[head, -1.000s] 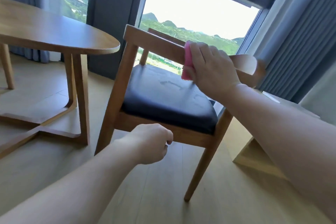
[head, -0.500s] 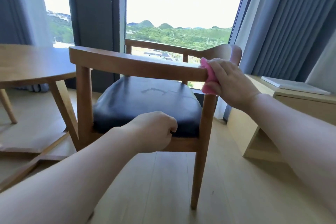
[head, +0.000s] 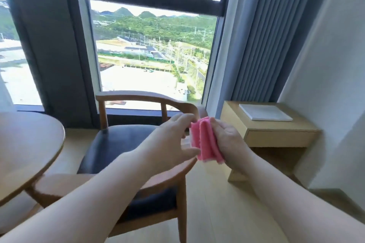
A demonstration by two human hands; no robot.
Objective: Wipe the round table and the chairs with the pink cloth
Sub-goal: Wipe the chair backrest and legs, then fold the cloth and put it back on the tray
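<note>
Head view: at nine o'clock the round table (head: 25,156) shows its curved edge, with the chair (head: 122,144) beside it toward the centre, dark seat facing the window (head: 152,49). The left hand (head: 169,142) reaches in from seven o'clock, fingers spread, fingertips touching the folded pink cloth (head: 205,142) above the chair's armrest. The right hand (head: 229,142), reaching from five o'clock, grips the cloth's other side. At three o'clock stands a low cabinet (head: 276,134).

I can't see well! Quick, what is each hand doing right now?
Left hand: open, fingers spread, reaching to the pink cloth.
Right hand: holding the folded pink cloth.
</note>
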